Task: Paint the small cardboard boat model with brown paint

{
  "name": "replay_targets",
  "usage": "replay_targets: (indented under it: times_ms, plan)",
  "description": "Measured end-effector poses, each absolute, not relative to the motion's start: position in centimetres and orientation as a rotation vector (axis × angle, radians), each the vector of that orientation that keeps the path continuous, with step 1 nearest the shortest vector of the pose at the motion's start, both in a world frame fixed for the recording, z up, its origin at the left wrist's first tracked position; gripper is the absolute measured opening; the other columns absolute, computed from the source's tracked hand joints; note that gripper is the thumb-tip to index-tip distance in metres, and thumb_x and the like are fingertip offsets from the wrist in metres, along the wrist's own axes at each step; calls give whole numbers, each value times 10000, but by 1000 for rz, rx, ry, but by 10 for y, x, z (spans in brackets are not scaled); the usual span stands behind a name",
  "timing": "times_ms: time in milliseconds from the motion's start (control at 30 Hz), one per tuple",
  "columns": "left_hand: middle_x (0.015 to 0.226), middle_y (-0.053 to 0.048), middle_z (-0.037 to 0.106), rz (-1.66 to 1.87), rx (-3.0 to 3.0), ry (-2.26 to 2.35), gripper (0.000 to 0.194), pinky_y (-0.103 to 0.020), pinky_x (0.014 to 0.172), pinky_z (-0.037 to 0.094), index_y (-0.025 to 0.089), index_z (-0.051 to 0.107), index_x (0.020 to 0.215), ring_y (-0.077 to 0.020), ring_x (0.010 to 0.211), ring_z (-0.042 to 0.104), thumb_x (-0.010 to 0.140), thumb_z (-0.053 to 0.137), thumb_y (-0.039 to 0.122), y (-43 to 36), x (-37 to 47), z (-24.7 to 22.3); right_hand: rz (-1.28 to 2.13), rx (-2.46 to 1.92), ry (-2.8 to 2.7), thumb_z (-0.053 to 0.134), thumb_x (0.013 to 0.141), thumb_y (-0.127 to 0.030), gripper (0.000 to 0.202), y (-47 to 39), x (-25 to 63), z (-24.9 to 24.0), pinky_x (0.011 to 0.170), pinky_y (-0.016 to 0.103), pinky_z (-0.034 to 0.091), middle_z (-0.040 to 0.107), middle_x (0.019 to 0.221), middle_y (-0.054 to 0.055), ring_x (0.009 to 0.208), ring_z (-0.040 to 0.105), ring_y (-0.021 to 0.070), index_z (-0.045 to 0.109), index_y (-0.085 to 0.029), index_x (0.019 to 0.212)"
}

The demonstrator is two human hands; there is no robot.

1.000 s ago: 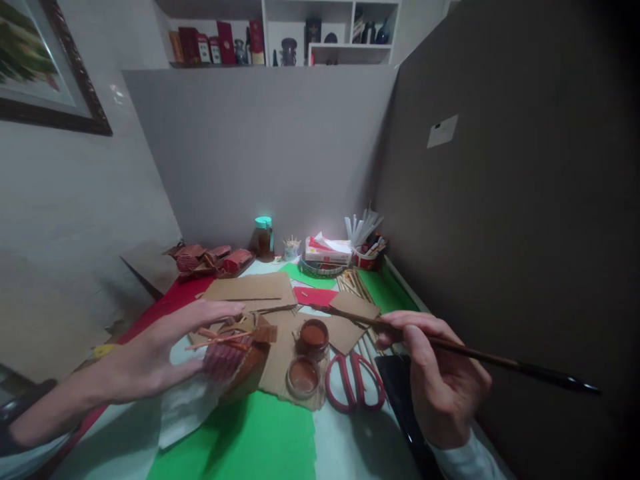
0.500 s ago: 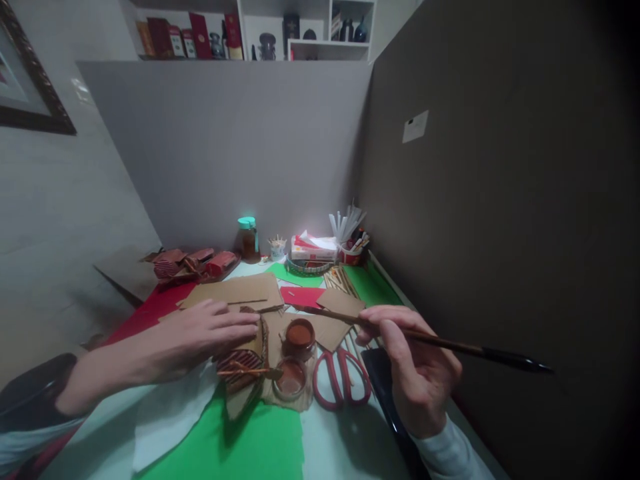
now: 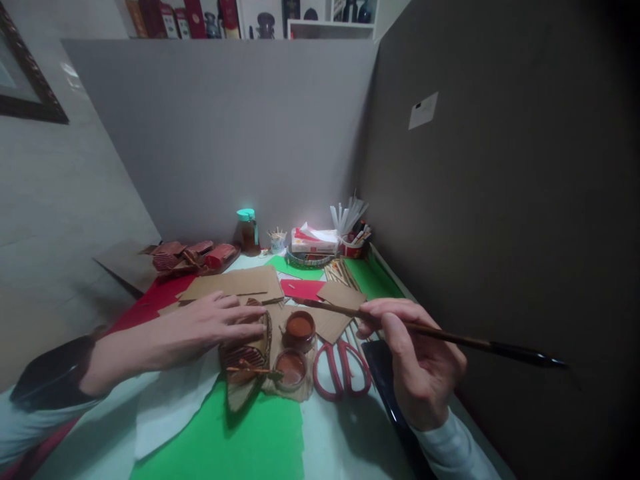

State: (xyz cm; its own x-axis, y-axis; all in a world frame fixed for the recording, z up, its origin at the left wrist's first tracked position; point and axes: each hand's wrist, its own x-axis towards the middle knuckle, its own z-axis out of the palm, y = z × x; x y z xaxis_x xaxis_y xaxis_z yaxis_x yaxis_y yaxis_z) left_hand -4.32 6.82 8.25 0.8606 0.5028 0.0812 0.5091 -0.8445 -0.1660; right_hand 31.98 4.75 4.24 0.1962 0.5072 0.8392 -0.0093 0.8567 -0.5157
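While a long brush [image 3: 425,328] is pinched between the fingers of the right hand [image 3: 420,363], its tip poised above the cardboard sheets [image 3: 235,283] near the middle of the bench [image 3: 345,440], a small ribbed cardboard model [image 3: 245,363] is pressed down under the flat, open left hand [image 3: 210,323]. Two pots of reddish-brown paint [image 3: 299,328] are seen just beside the model, with red scissors [image 3: 343,373] to their right. Part of the model appears coloured; the rest looks bare.
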Motion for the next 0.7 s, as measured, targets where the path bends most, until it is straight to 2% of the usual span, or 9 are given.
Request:
replay_targets:
  times_ms: [200, 367, 433, 533, 600, 700]
  plan:
    - [1795, -28, 639, -27, -2845, -809, 1022, -463, 1111, 476, 495, 351, 1795, -325, 1393, 751, 942, 503, -46, 68, -53, 72, 384, -457, -1346, 659, 1122, -78, 239, 47, 321, 43, 736, 150, 669, 832, 1012, -4, 744, 771, 76, 838, -205, 1026]
    - [1837, -23, 591, -18, -2851, -796, 1044, -488, 1185, 428, 413, 348, 1784, -321, 1499, 691, 860, 504, -47, 60, -51, 79, 415, -485, -1314, 688, 1123, -115, 219, 48, 320, 42, 734, 155, 677, 837, 1002, 3, 716, 777, 80, 850, -201, 1001]
    - [1822, -29, 612, -35, -2852, -795, 1018, -479, 1201, 414, 382, 360, 1766, -307, 1525, 662, 850, 522, -33, 52, -45, 88, 438, -495, -1277, 707, 1119, -144, 213, 49, 320, 42, 720, 155, 678, 844, 984, 7, 696, 782, 85, 859, -201, 982]
    - [1685, -61, 724, -94, -2810, -836, 817, -460, 1205, 392, 315, 387, 1720, -293, 1463, 666, 965, 481, 16, 39, -36, 101, 486, -516, -1179, 749, 1096, -183, 193, 49, 322, 44, 691, 156, 677, 852, 966, 11, 671, 782, 92, 871, -207, 948]
    - [1598, -74, 751, -149, -2770, -851, 749, -470, 1226, 357, 292, 375, 1711, -303, 1410, 658, 1003, 462, 65, 30, -32, 109, 522, -525, -1092, 794, 1078, -236, 174, 51, 326, 45, 670, 158, 679, 853, 956, 17, 659, 778, 95, 877, -208, 927]
    - [1532, -78, 729, -243, -2689, -867, 700, -471, 1289, 301, 268, 372, 1723, -321, 1433, 583, 1039, 464, 150, 18, -30, 118, 572, -530, -958, 875, 1023, -354, 203, 57, 335, 49, 600, 159, 663, 847, 923, 27, 613, 758, 97, 877, -206, 883]
